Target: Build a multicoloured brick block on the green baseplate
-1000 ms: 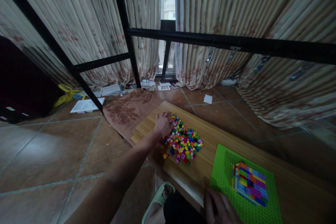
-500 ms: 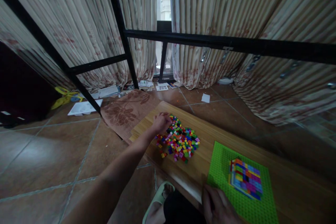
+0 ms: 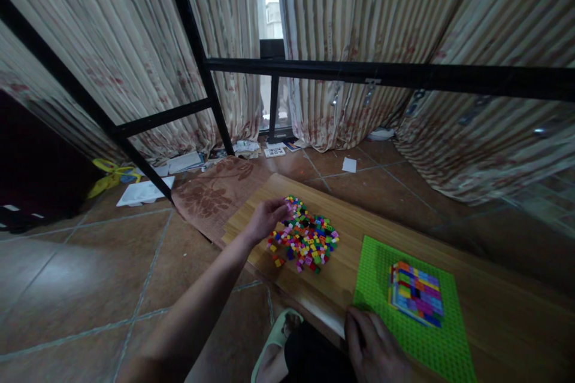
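Note:
A loose pile of small multicoloured toy building bricks [image 3: 312, 242] lies spread on the wooden table. My left hand [image 3: 267, 218] is at the pile's far left side, its fingers drawn together; anything between them is too small to make out. A green studded baseplate [image 3: 375, 269] lies to the right of the pile. On it stands a low block of joined bricks [image 3: 417, 293] in many colours. My right hand [image 3: 375, 341] rests at the baseplate's near left corner by the table's front edge, fingers curled; whatever they hold is hidden.
The long wooden table [image 3: 341, 209] runs from centre to lower right, beside a brown flowered cloth [image 3: 211, 191]. A black metal frame [image 3: 314, 69] crosses in front of the striped curtains. Papers and a white tray [image 3: 144, 190] lie on the tiled floor.
My left hand has drawn back slightly to the left from the pile, its fingers showing more clearly. My right hand stays by the baseplate's corner. The view has shifted a little.

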### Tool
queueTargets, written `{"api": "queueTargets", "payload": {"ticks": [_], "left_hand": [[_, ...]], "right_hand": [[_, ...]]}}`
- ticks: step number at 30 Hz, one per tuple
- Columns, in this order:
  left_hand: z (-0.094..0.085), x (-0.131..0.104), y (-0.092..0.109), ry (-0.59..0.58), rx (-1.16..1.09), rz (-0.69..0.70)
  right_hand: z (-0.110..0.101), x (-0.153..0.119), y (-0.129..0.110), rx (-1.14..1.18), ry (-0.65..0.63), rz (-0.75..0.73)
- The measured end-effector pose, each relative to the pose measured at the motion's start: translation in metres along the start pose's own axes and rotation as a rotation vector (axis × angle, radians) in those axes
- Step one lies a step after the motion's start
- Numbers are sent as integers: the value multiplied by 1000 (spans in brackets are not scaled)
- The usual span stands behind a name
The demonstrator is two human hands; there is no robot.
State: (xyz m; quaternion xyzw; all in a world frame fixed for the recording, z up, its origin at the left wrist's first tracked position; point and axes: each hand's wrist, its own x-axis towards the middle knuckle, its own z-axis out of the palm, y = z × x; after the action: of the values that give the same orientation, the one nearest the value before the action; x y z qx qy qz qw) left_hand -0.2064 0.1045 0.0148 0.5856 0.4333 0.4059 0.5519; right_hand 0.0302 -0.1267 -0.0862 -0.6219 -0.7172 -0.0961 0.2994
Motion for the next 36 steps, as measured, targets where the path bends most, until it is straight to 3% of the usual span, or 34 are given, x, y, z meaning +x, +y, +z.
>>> {"api": "queueTargets", "payload": {"ticks": [5, 10, 14, 17, 21, 29, 36], "left_hand": [[8, -15, -4, 35, 123, 32], [18, -46, -15, -41, 418, 75], [34, -74, -19, -115, 485, 64], [47, -93, -19, -175, 444, 52], [65, -109, -18, -182, 399, 35], [101, -106, -27, -217, 226, -14], [122, -112, -33, -138, -48, -142]], "right_hand": [[-7, 6, -10, 39, 8, 86], [-8, 7, -13, 46, -2, 107], [-7, 5, -10, 34, -4, 68], [-8, 5, -8, 31, -24, 37], [-10, 7, -12, 20, -39, 100], [-14, 15, -19, 30, -67, 201], [-22, 15, -22, 292, -25, 300]]}}
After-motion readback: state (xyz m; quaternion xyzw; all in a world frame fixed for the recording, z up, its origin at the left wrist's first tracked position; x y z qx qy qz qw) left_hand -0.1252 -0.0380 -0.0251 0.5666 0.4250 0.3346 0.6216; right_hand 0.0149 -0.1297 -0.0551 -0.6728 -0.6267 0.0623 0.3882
